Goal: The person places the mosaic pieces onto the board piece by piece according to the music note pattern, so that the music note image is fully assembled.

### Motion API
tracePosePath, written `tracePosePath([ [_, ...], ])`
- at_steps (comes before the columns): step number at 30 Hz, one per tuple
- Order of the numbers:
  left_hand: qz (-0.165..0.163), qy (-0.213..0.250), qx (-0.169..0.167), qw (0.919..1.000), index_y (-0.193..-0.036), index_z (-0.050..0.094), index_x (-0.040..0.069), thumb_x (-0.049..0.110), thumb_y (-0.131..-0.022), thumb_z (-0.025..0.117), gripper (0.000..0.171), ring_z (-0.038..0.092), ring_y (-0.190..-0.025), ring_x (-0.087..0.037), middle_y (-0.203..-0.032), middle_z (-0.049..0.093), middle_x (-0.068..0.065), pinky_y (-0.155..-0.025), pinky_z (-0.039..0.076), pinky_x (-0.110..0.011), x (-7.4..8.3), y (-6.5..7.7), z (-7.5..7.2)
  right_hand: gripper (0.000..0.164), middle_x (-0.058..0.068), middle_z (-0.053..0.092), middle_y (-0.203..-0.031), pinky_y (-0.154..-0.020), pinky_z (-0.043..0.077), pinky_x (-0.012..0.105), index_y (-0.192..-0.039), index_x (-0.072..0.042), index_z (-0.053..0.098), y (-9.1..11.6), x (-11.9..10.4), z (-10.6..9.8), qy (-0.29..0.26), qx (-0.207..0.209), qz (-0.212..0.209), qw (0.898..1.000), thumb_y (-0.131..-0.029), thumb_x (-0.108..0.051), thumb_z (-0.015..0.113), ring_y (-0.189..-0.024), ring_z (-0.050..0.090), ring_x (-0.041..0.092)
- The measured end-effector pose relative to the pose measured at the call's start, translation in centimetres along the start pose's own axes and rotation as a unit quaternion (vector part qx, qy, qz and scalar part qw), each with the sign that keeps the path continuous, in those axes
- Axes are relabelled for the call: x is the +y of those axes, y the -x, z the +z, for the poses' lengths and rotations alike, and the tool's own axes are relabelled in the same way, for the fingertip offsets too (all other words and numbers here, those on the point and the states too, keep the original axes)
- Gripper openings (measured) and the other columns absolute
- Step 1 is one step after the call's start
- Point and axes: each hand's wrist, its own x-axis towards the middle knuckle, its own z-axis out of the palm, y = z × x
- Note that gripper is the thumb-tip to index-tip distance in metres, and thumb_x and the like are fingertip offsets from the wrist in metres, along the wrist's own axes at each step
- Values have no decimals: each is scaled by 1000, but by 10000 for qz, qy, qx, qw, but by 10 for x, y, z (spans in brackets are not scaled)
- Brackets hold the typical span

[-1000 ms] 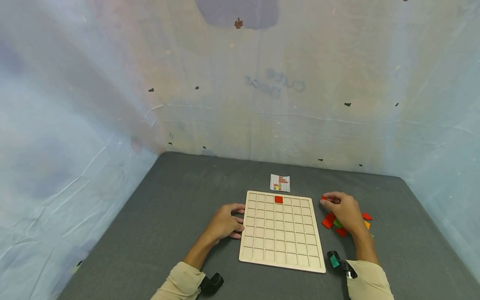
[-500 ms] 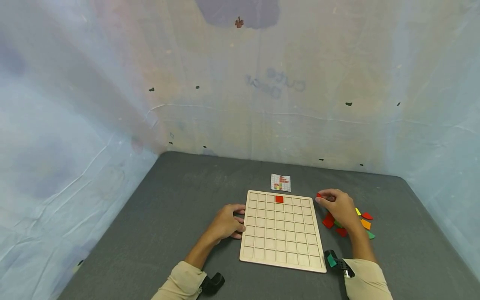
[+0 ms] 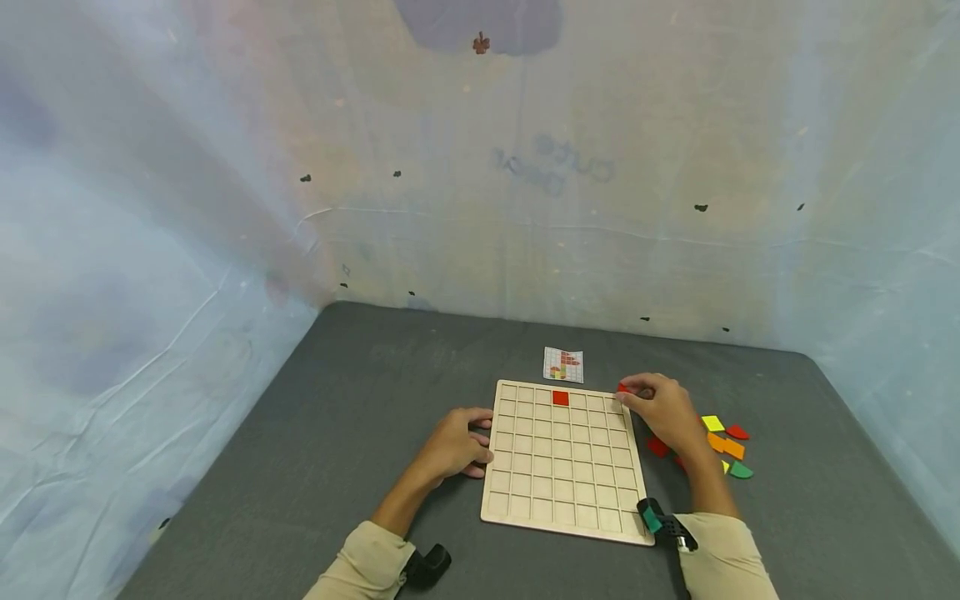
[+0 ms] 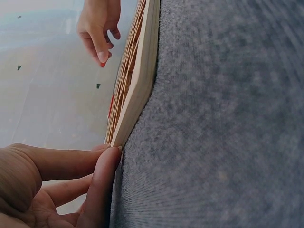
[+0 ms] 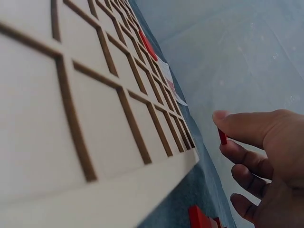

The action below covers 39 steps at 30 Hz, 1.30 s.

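Observation:
A pale wooden grid board [image 3: 561, 447] lies on the grey table. One red square tile [image 3: 560, 398] fills a cell in its far row. My left hand [image 3: 452, 446] rests against the board's left side, and in the left wrist view the fingertips [image 4: 115, 154] touch the rim. Over the far right corner, my right hand [image 3: 667, 408] pinches a small red tile [image 5: 222, 137] between thumb and index finger. The right wrist view shows that tile nearly edge-on, apart from the board, so its full shape is hidden.
Beyond the board lies a small printed card [image 3: 563, 365] with a coloured grid pattern. Loose pieces lie right of the board, partly behind the right forearm: a yellow tile [image 3: 713, 423], a green rounded piece [image 3: 740, 471], an orange tile [image 3: 733, 450] and several others.
My right hand has carried the pinched red tile leftward from the loose pieces to the board's far right corner, uncovering more of them. My left hand stays at the board's left edge.

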Motion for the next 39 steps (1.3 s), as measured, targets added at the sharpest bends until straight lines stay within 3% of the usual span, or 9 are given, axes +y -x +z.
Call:
tracePosePath([
  [17, 10, 19, 10, 10000, -145, 60, -2, -15, -81, 77, 68, 67, -101, -24, -130, 61, -17, -59, 66, -35, -5, -1, -2, 31, 16, 68, -115, -75, 52, 35, -124, -3, 75, -10, -19, 15, -231, -354, -276, 9987, -100, -22, 76, -94, 61, 27],
  [29, 47, 45, 14, 10000, -146, 59, -3, -15, -81, 77, 68, 68, -100, -23, -130, 61, -17, -59, 66, -35, -5, -1, -3, 27, 13, 69, -109, -73, 53, 34, -119, -3, 76, -17, -32, 30, -485, -696, -142, 9963, -99, -21, 77, -93, 62, 24],
  [39, 9, 69, 5, 10000, -146, 59, -3, -15, -81, 77, 68, 67, -100, -24, -130, 61, -17, -59, 66, -35, -5, -1, -2, 23, 8, 68, -104, -76, 54, 37, -115, -7, 78, -18, -39, 42, -379, -793, -224, 9959, -97, -20, 80, -91, 62, 22],
])
